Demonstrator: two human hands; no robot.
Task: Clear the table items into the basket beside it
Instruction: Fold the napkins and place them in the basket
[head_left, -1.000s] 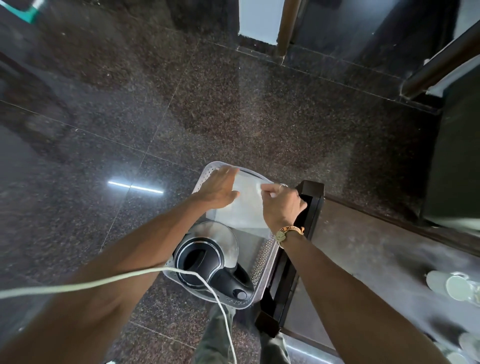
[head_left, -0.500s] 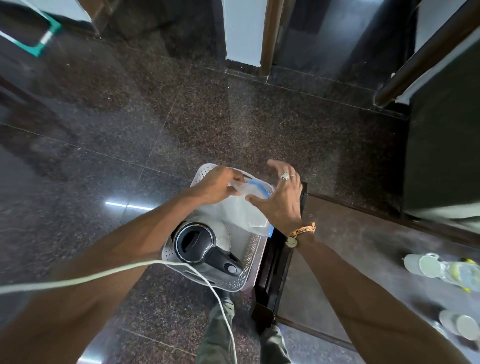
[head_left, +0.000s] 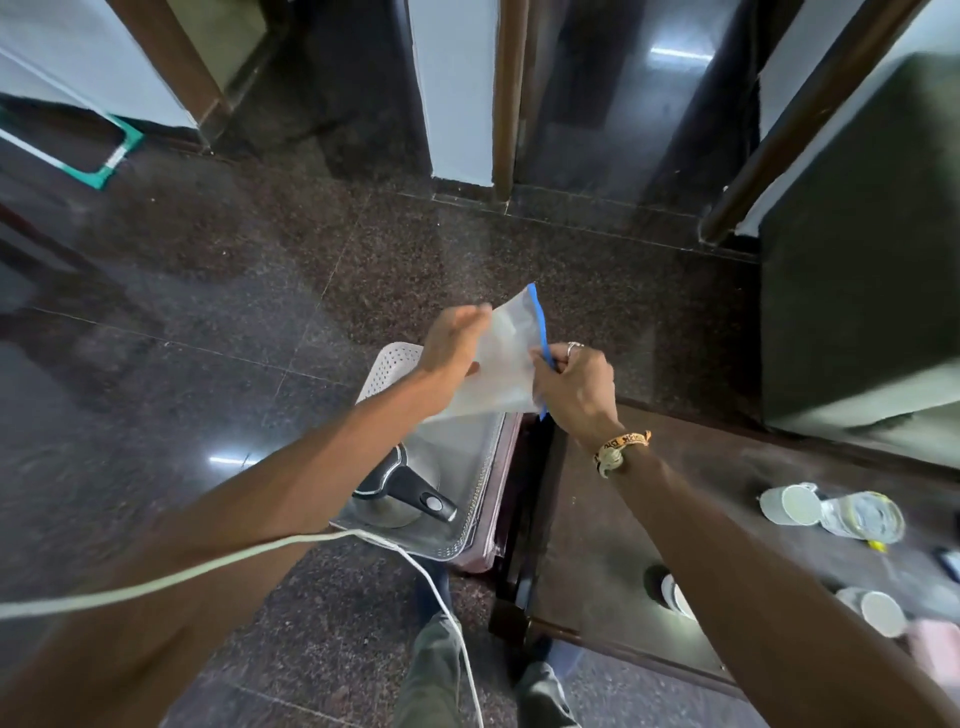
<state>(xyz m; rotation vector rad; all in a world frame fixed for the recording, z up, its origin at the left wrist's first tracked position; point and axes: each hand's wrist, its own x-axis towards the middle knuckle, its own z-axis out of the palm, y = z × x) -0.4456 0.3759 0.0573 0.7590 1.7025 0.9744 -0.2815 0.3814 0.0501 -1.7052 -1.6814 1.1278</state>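
Dark speckled granite floor (head_left: 218, 291) laid in large tiles, glossy, with ceiling lights mirrored in it; white wall panels (head_left: 457, 88) between brown wooden door frames (head_left: 504, 93) along the far edge; a teal-edged frame (head_left: 111, 156) lying on the floor at far left; a thin white cord (head_left: 208, 569) crossing the lower foreground; a dark cabinet (head_left: 857, 249) at right

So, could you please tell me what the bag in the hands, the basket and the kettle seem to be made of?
The bag looks like thin translucent plastic film with a blue zip strip: it creases and lets light through. The basket seems to be matte white moulded plastic, given its perforated rim. The kettle appears to be polished steel, mirror-like on its body, with a black lid and handle, probably plastic.
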